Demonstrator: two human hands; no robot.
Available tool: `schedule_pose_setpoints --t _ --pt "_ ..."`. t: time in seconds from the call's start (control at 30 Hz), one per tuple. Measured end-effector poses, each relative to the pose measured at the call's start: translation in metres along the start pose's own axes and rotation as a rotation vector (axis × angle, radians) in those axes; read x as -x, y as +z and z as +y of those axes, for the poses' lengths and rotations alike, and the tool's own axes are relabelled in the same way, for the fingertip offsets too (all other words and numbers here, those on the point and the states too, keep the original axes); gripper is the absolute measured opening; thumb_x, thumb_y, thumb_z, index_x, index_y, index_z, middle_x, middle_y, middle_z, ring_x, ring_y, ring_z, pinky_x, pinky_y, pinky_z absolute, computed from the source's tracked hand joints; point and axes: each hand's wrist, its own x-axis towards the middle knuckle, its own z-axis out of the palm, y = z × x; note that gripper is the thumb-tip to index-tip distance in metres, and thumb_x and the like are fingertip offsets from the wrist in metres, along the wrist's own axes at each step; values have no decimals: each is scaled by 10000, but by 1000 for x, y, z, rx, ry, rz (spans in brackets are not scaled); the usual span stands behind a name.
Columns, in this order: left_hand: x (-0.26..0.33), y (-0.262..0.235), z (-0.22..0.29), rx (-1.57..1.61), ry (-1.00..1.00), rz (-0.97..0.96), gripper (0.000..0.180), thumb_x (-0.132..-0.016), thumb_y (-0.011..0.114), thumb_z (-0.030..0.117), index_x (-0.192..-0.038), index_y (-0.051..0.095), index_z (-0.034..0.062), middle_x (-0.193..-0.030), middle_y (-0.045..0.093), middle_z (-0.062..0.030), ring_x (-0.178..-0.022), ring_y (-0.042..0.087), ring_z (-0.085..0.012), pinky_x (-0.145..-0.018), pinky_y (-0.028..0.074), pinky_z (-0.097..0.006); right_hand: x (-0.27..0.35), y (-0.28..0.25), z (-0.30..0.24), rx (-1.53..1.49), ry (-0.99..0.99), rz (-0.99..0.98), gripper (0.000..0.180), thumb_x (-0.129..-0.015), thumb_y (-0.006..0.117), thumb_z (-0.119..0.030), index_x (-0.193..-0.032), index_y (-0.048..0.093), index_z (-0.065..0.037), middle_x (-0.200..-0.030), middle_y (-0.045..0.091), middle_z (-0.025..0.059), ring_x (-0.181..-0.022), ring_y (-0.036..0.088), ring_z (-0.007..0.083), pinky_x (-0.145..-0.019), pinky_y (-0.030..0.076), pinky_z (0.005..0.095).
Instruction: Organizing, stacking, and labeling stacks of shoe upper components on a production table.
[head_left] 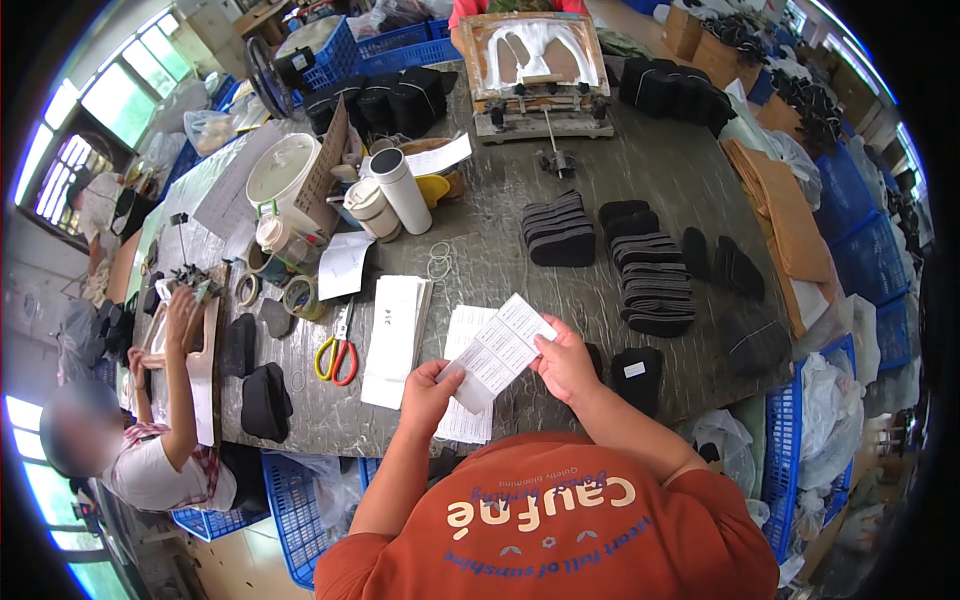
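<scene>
A white sheet of printed labels (503,343) is held up over the table, tilted, between my two hands. My left hand (430,393) pinches its lower left corner, and my right hand (566,360) grips its right edge. Beneath it, more printed sheets (465,427) lie on the table. To their left is a stack of white paper (393,345), then scissors (336,358) with red and yellow handles. A stack of black insole-shaped pieces (640,385) with a small white label lies just right of my right hand.
Bundled dark pieces (558,232) stand in rows on the dark table. A white tumbler (402,190), tape rolls (302,297) and a tub (282,168) sit left. A screen-printing frame (535,55) stands far, with a person behind it. At left, a co-worker's hands (178,318) work at another frame.
</scene>
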Motion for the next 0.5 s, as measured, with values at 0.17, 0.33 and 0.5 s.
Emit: schedule_pose_setpoints --t 0.17,0.33,0.5 --pt "-5 -12 -4 17 -18 -14 124 -807 609 30 -915 613 -31 -800 638 -51 -689 560 -91 -647 442 -225 -3 9 9 15 5 35 301 -903 383 19 -1203 392 0 -1136 536 135 -1039 555 214 -858 477 367" --pt "-3 -25 -8 21 13 -13 147 -832 598 70 -949 617 -16 -809 635 -23 -703 555 -79 -650 436 -217 -7 10 25 -2 6 11 294 -902 401 5 -1196 401 -14 -1127 541 124 -1025 556 205 -843 478 363" --pt "0 -30 5 -606 798 150 256 -713 594 -64 -915 636 87 -843 641 -96 -748 585 -286 -678 474 -344 -18 8 20 -31 316 24 560 -876 508 -455 -1287 332 -119 -1167 445 124 -1050 501 291 -833 441 519"
